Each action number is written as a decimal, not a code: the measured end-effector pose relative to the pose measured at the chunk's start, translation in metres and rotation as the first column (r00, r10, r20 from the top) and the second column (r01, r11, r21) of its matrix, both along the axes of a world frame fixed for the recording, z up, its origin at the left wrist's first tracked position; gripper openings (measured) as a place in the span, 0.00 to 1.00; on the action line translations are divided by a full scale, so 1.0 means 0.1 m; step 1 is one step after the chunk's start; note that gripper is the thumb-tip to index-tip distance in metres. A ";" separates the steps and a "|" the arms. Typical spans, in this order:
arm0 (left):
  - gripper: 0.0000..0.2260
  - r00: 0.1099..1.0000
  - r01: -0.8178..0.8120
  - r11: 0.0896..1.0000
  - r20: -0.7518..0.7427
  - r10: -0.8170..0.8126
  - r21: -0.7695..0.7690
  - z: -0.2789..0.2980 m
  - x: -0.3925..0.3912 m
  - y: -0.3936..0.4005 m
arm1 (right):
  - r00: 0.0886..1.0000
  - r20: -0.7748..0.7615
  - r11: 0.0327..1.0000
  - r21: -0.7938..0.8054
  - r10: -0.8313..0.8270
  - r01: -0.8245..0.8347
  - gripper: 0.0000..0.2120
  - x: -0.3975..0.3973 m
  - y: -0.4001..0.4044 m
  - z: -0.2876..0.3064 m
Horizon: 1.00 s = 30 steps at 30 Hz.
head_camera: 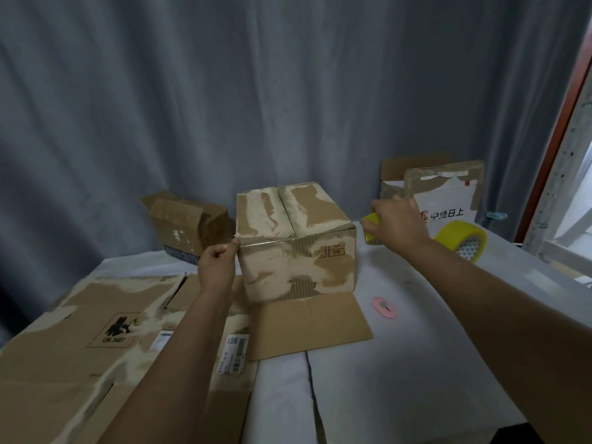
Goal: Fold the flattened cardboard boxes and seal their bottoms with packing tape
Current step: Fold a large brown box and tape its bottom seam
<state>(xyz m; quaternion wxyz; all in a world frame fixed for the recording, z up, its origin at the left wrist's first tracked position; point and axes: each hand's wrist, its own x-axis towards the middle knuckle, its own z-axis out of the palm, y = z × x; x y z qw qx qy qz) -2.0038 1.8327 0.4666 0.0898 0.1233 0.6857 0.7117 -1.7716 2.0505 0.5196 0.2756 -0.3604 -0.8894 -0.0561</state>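
Box: your folded cardboard box (296,238) stands upside down at the centre of the table (416,331), its sealed-side flaps closed on top, one open flap lying flat toward you at 6 o'clock.
Seam: the join between the two top flaps runs from 12 to 6 o'clock, slightly tilted.
Tape strip: a clear strip appears to stretch along the box's near top edge, from 9 to 3 o'clock, so it crosses the seam rather than following it.
Left hand: your left hand (217,264) is curled, thumb and fingers pinching the strip's free end at the box's near-left corner, at 9 o'clock from the box.
Right hand: your right hand (395,224) is clenched round a yellow tape roll (372,229), just off the box's right edge at 3 o'clock.
Key relation: the box lies between your hands, both touching or just beside it; the left anchors, the right is free to pull.
Likely next move: press the strip down, then cut.
Spare roll: a second yellow roll (461,238) sits at 3 o'clock, beyond your right wrist.
Flattened boxes: more flat cardboard (96,347) lies at 8 o'clock, not yet folded.
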 end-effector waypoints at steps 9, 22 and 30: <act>0.19 0.999 0.042 0.995 0.030 -0.040 -0.095 0.03 0.01 -0.04 | 1.000 0.001 1.000 -0.006 -0.006 0.006 0.14 0.02 0.01 -0.05; 0.14 0.954 -0.124 0.971 -0.293 0.061 -0.203 0.07 0.07 -0.18 | 1.000 -0.008 0.999 0.031 -0.030 0.030 0.13 -0.02 0.04 0.01; 0.11 0.220 0.109 0.853 -0.825 -0.521 -0.510 0.50 0.72 0.57 | 1.000 0.021 1.000 0.005 -0.014 0.014 0.14 0.02 0.02 -0.02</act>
